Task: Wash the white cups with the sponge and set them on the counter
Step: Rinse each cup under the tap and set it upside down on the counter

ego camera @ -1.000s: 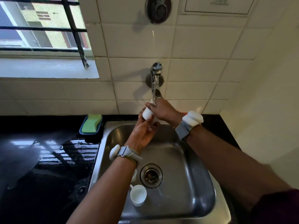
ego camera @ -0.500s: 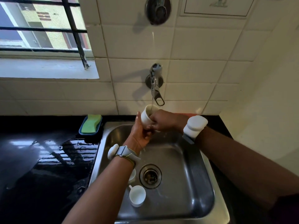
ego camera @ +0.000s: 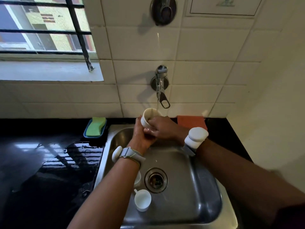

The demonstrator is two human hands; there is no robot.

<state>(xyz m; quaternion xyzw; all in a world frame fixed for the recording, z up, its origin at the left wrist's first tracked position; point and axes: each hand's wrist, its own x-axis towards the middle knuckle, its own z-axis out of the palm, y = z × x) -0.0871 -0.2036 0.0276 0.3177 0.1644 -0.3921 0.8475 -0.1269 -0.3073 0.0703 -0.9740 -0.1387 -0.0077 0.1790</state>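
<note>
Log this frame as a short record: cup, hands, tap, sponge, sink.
in hand: white cup, water falling into it
hands: left hand and right hand both grip it
water: tap running
sponge: green sponge in blue tray on the counter
sink: steel sink holds a second cup beside the drain; a third cup partly hidden under the left forearm

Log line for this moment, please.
phase: rinse | left hand, right hand: hold round white cup under running tap | green sponge: in blue tray | steel sink: two white cups

White tiled wall (ego camera: 206,45), barred window (ego camera: 42,25) (daylight outside), wet black counter (ego camera: 41,171).
</note>
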